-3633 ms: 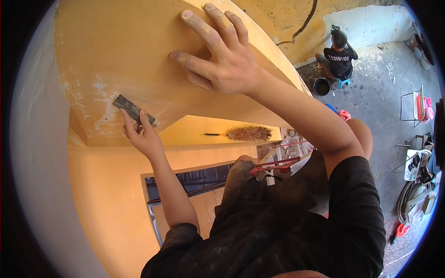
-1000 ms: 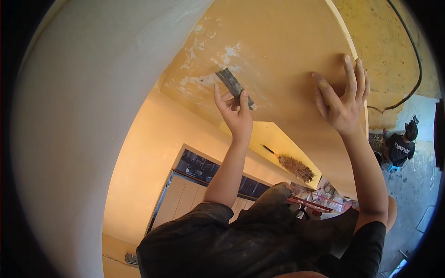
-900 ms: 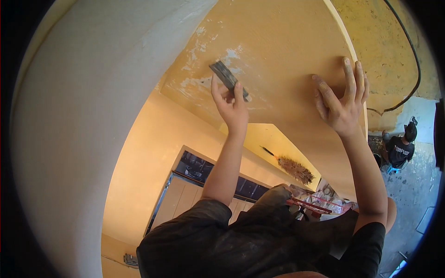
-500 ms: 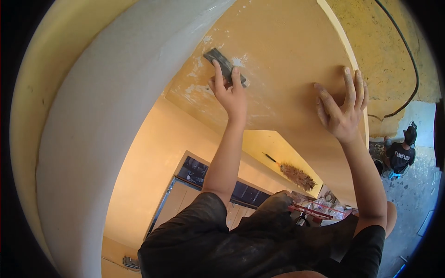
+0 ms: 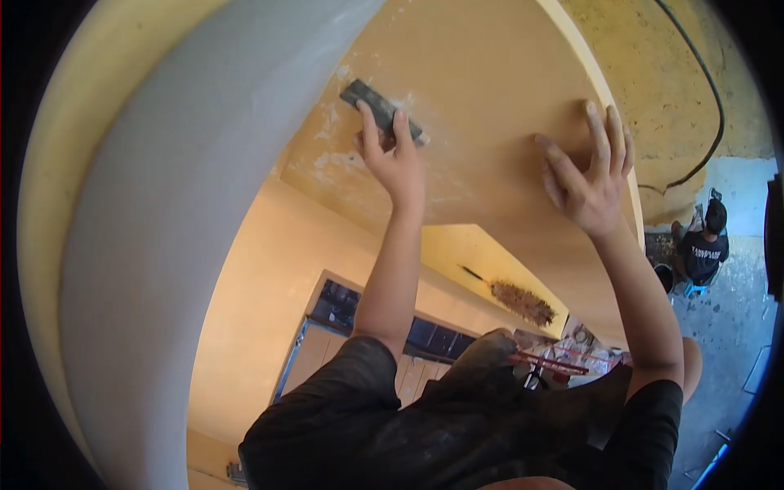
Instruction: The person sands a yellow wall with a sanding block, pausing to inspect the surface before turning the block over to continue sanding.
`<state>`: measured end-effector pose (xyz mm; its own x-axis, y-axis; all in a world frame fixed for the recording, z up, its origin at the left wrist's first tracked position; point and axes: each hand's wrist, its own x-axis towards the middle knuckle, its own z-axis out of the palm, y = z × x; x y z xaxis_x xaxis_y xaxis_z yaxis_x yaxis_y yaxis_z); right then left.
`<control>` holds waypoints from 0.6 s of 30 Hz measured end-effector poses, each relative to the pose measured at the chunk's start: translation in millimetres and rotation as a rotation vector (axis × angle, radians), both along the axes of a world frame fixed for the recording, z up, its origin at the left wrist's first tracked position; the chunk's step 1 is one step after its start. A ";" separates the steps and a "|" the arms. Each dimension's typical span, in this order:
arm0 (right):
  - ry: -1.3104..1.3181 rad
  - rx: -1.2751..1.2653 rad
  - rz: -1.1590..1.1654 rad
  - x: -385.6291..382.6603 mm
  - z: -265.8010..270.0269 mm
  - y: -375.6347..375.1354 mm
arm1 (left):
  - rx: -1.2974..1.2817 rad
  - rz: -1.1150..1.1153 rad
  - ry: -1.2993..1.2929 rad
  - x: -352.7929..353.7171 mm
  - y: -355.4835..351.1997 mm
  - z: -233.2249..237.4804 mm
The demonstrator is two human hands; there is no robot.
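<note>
My left hand (image 5: 390,163) is closed on a dark rectangular block (image 5: 380,111), thumb and fingers along its lower edge. The block lies against the tan wall surface (image 5: 490,73), amid whitish patches and smears. Farther right, my right hand (image 5: 594,184) rests its spread fingertips on the same surface near its pale curved edge, with nothing held in it.
A grey-white curved surface (image 5: 155,229) runs down the left. A brown duster (image 5: 523,302) lies on a yellow ledge (image 5: 457,245) below. At the right, another person (image 5: 704,249) in a dark shirt sits low beside a bucket (image 5: 663,278). A black cable (image 5: 717,90) hangs on the far wall.
Both hands and the block appear slightly farther left and up in the view, and the whole scene has shifted a little. The other person's arm is now raised.
</note>
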<state>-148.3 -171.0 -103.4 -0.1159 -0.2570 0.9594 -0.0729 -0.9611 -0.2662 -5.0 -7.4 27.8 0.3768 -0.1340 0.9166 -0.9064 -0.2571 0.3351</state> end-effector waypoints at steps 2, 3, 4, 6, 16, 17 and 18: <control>0.015 -0.007 -0.017 0.8 1.8 2.9 | -0.044 -0.067 -0.022 1.3 6.1 -10.9; 0.010 -0.019 -0.022 0.3 3.3 2.4 | -0.056 -0.072 -0.027 5.9 11.1 -14.7; -0.001 -0.018 -0.005 -0.1 3.0 2.8 | -0.008 -0.052 -0.063 7.9 14.0 -16.9; -0.014 -0.012 0.017 2.6 0.6 1.9 | 0.065 -0.006 -0.012 6.5 16.6 -12.0; -0.054 -0.074 0.129 9.1 -12.8 -2.2 | 0.020 -0.005 -0.078 4.2 9.6 -3.2; -0.049 -0.066 0.151 7.6 -12.5 -0.3 | 0.021 -0.004 0.007 -5.2 11.8 -3.3; -0.037 -0.070 0.124 8.2 -12.0 1.5 | 0.021 0.004 0.090 -14.1 13.7 -2.4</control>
<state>-140.1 -169.6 -115.4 -0.1227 -0.2040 0.9713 0.0557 -0.9785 -0.1985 -19.1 6.4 25.4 0.4577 -0.1512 0.8762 -0.8721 -0.2683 0.4092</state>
